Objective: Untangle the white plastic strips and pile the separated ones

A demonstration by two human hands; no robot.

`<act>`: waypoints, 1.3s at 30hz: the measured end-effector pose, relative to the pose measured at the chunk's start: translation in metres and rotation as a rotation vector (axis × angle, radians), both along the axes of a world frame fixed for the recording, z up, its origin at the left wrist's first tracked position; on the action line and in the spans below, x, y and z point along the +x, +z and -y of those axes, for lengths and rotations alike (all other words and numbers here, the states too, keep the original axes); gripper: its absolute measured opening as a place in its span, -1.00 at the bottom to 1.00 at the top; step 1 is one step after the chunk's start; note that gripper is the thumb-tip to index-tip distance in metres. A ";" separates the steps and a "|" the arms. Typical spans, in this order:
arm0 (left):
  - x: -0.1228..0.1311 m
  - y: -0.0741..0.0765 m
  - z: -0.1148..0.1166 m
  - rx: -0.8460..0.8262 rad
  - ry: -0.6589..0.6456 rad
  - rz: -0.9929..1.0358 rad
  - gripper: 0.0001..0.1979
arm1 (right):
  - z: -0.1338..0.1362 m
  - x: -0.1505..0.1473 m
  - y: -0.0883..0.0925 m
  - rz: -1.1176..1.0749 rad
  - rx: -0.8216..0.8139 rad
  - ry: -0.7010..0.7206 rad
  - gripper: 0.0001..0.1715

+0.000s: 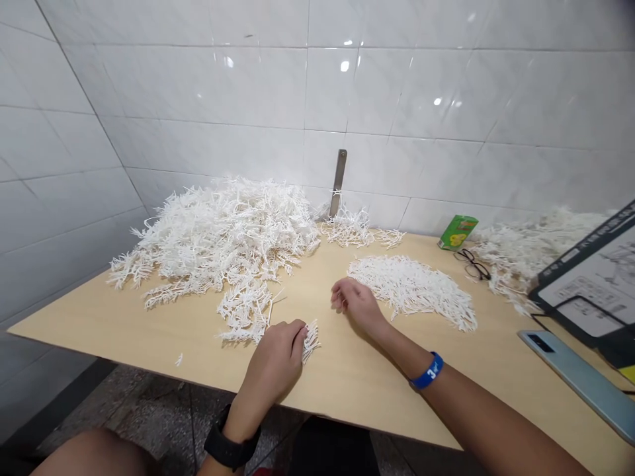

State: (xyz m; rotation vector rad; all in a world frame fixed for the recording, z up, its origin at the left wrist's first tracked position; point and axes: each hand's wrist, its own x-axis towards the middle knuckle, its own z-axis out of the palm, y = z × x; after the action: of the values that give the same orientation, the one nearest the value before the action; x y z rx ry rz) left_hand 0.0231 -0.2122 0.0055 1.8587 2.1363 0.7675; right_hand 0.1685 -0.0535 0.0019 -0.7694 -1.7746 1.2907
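— At the left grip, what is held, and how?
— A short white plastic strip with comb-like teeth, pinched narrow between thumb and fingers. The teeth project past the fingertips, which leaves them free of the hand and open to view
— And the right grip?
— Nothing shows in it. The fingers are loosely curled, neither wide nor clamped, and the hand rests low over the bench, just short of a flat patch of aligned strips
— Why two separate lots?
— Left of the right grip, a loose heap of tangled strips spills toward the left grip. Ahead of the right grip, the flat patch lies apart, strands running one way, apparently so ordered pieces stay out of the tangle
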 end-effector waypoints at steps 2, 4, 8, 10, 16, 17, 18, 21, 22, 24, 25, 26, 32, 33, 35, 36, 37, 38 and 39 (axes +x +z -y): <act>0.000 0.000 0.000 0.010 -0.011 0.007 -0.67 | 0.017 -0.004 0.001 0.247 0.242 0.244 -0.68; 0.001 0.001 0.001 0.013 -0.019 0.018 -0.68 | 0.028 -0.006 0.000 0.391 0.443 0.361 -0.68; 0.002 0.000 0.002 0.010 -0.016 0.020 -0.68 | 0.031 -0.006 -0.004 0.409 0.606 0.508 -0.58; 0.002 -0.002 0.003 -0.003 -0.022 0.011 -0.67 | 0.026 -0.005 -0.007 0.394 0.594 0.512 -0.60; 0.002 -0.004 0.001 -0.046 -0.030 -0.017 -0.70 | 0.025 -0.011 -0.012 0.389 0.536 0.355 -0.62; 0.002 -0.004 0.001 -0.050 -0.028 -0.023 -0.69 | 0.026 -0.012 -0.012 0.399 0.538 0.335 -0.61; 0.002 -0.003 0.001 -0.054 -0.027 -0.028 -0.69 | 0.025 -0.013 -0.012 0.406 0.543 0.312 -0.61; 0.002 -0.002 0.003 -0.056 -0.035 -0.015 -0.68 | 0.014 -0.010 -0.011 0.374 0.501 0.180 -0.62; 0.002 -0.001 0.004 -0.056 -0.036 -0.002 -0.68 | 0.008 -0.008 -0.010 0.340 0.448 0.101 -0.61; 0.001 -0.001 0.007 -0.054 -0.024 0.030 -0.68 | -0.007 0.000 -0.008 0.236 0.327 -0.085 -0.54; 0.001 -0.001 0.008 -0.052 -0.012 0.043 -0.67 | -0.014 0.004 -0.006 0.164 0.262 -0.179 -0.52; 0.001 -0.001 0.009 -0.050 -0.001 0.055 -0.67 | -0.021 0.008 -0.005 0.104 0.189 -0.256 -0.51; 0.000 -0.002 0.007 -0.046 0.029 0.079 -0.69 | -0.037 0.017 -0.005 0.227 0.416 -0.523 -0.59; 0.000 -0.002 0.006 -0.050 0.037 0.077 -0.69 | -0.037 0.016 -0.007 0.270 0.474 -0.525 -0.58; 0.000 -0.001 0.006 -0.062 0.048 0.070 -0.68 | -0.037 0.014 -0.011 0.325 0.522 -0.531 -0.50; -0.001 -0.001 0.005 -0.067 0.051 0.065 -0.68 | -0.035 0.012 -0.012 0.339 0.532 -0.527 -0.46; -0.001 -0.001 0.005 -0.071 0.055 0.061 -0.69 | -0.032 0.011 -0.013 0.342 0.543 -0.512 -0.43; -0.001 -0.001 0.005 -0.074 0.059 0.060 -0.69 | -0.028 0.009 -0.011 0.332 0.554 -0.488 -0.43; -0.001 -0.001 0.005 -0.076 0.062 0.060 -0.70 | -0.022 0.008 -0.009 0.316 0.563 -0.450 -0.47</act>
State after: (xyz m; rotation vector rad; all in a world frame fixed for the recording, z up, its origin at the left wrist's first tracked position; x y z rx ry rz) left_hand 0.0222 -0.2174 0.0050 1.7178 2.1636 0.7341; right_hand 0.1763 -0.0313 -0.0072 -0.9959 -1.9286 0.3572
